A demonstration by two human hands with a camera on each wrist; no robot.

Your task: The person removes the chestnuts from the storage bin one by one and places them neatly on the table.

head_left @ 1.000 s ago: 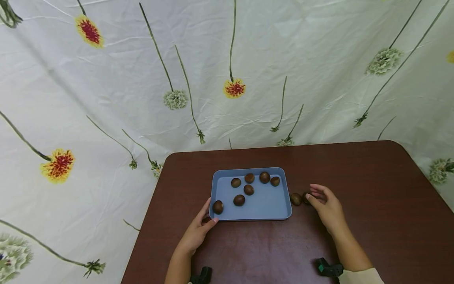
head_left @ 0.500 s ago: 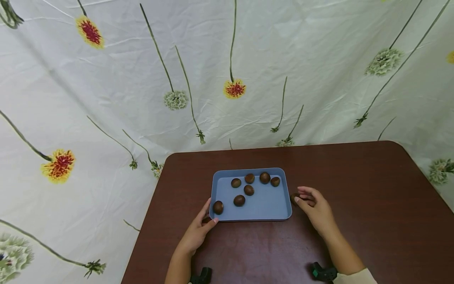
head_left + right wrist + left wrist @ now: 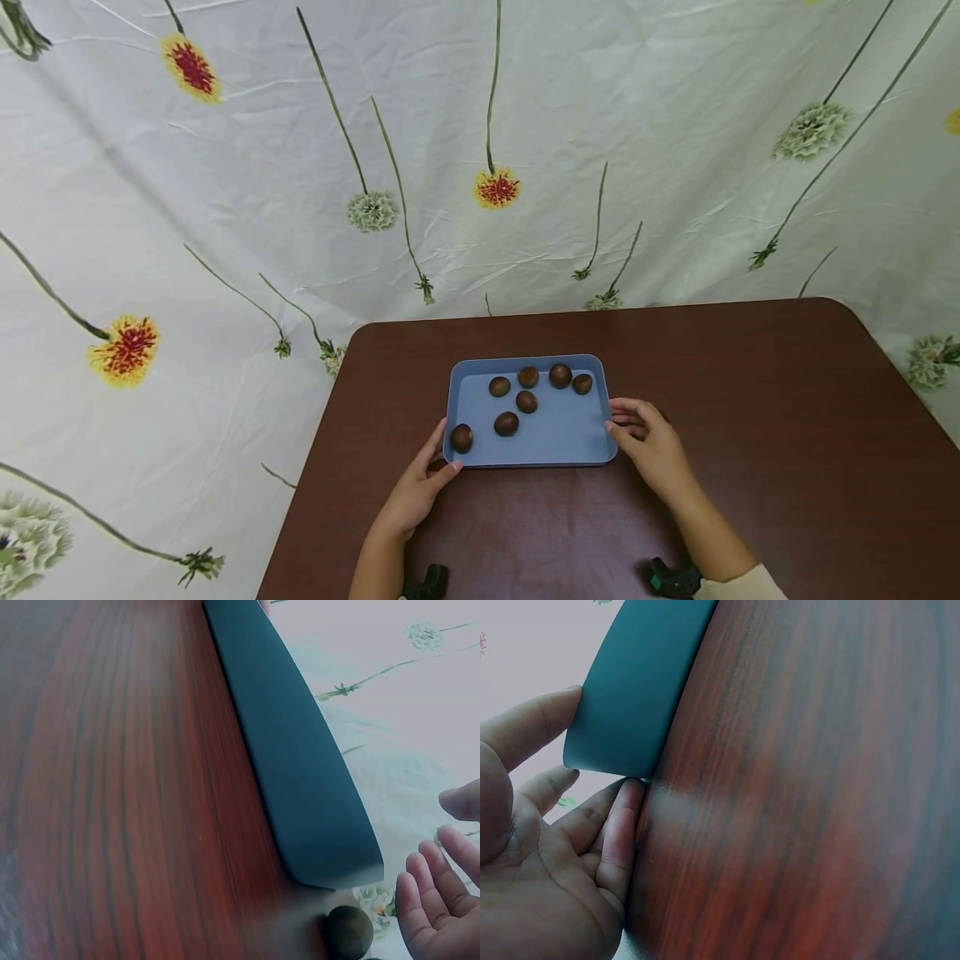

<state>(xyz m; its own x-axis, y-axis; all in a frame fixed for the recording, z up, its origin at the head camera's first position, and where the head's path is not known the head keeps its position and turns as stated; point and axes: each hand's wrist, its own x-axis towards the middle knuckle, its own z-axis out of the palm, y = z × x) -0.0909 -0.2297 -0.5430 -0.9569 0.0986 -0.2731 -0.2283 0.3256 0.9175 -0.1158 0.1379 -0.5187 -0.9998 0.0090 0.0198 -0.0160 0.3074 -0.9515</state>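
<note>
A blue rectangular tray (image 3: 566,446) lies on the table and bears several brown chestnuts (image 3: 506,423). At the tray's near left corner my left hand (image 3: 412,493) grips it, the thumb on the rim and the other fingers along the left side. The left wrist view has those fingers (image 3: 619,847) curled beside the tray wall (image 3: 630,697). My right hand (image 3: 656,450) is at the right edge, thumb and fingertips right at the rim. In the right wrist view its fingers (image 3: 435,885) are relaxed and spread, and a chestnut (image 3: 349,932) sits by the tray corner; the head view hides it.
The dark red-brown wooden table (image 3: 787,400) extends around the tray. Behind it hangs a white cloth (image 3: 675,125) printed with flowers. A black wrist device (image 3: 675,577) shows at my right wrist and another (image 3: 427,582) at my left.
My right hand has moved left, from the chestnuts beside the tray to its right rim, covering them in the head view. My left hand and the tray have stayed put.
</note>
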